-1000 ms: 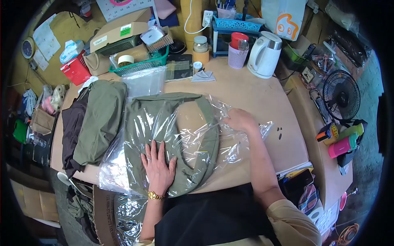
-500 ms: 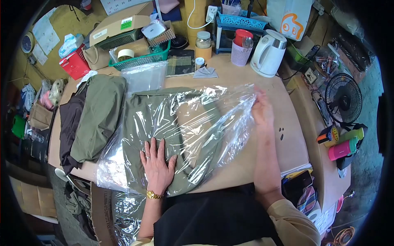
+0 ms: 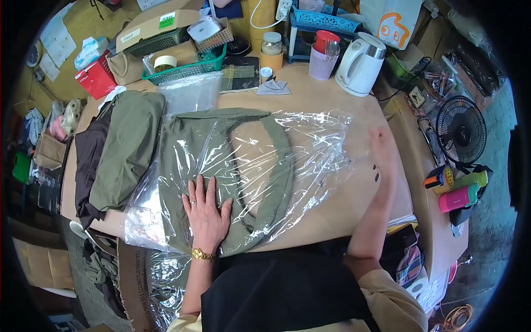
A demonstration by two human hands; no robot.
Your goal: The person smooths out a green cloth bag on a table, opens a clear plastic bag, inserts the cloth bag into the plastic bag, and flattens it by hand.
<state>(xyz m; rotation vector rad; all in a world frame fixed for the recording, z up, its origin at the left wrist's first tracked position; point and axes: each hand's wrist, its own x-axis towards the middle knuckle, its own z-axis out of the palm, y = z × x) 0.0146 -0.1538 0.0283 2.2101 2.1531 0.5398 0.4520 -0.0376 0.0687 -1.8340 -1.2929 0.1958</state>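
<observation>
My left hand (image 3: 206, 220) lies flat with spread fingers, pressing on an olive green garment (image 3: 191, 166) inside a clear plastic bag (image 3: 321, 141). One part of the garment curves round to the right, leaving a gap through which the tabletop shows. To the right, apart from the bag's edge, is my right hand (image 3: 381, 145), above the table; motion blurs its fingers, and I cannot make out anything in them. Left of the bag lie a folded olive garment (image 3: 128, 146) and a dark brown garment (image 3: 93, 166) partly beneath it.
Along the back of the brown table (image 3: 332, 221) stand a green basket (image 3: 185, 73), flat clear bags (image 3: 191, 94), a glass jar (image 3: 271, 44), a lilac cup (image 3: 323, 63) and a white kettle (image 3: 360, 65). A black fan (image 3: 462, 131) and bottles (image 3: 459, 199) stand at the right.
My right hand has let go of the bag's right edge and moved right, away from it. The raised plastic has sunk flatter. My left hand stays on the garment.
</observation>
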